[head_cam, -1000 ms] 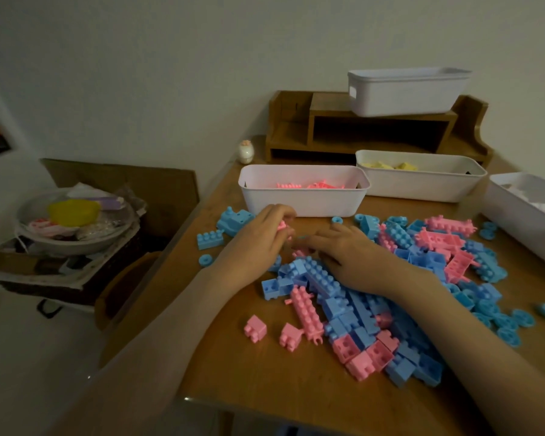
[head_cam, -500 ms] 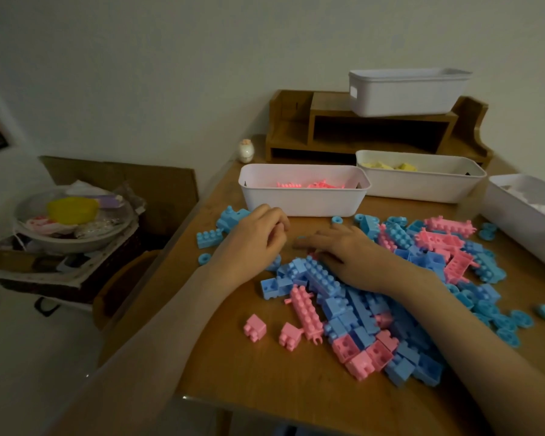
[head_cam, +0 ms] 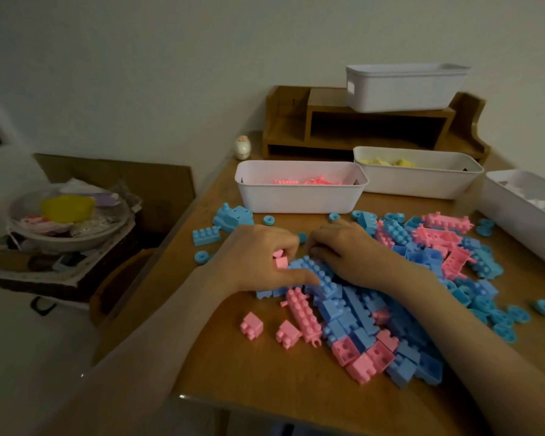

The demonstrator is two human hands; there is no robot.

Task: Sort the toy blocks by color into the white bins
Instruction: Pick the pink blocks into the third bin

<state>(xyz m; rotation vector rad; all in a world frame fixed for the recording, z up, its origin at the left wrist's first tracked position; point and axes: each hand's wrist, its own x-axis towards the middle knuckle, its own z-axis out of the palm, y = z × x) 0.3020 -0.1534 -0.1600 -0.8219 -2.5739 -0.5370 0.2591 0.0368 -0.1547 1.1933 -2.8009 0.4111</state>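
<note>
Bare forearms, reaching in from seven and five o'clock, end in a bare left hand point(head_cam: 254, 258) and right hand point(head_cam: 356, 253).

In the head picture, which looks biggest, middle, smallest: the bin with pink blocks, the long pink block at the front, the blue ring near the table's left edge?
Largest: bin with pink blocks.
Middle: long pink block.
Smallest: blue ring.
Nearness to the camera doesn't change this order.

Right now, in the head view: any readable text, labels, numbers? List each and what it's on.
None readable.
Label patch on the top white bin: looks blank, too blurred to tell.
Pink block in the left hand: no marks visible.
</note>
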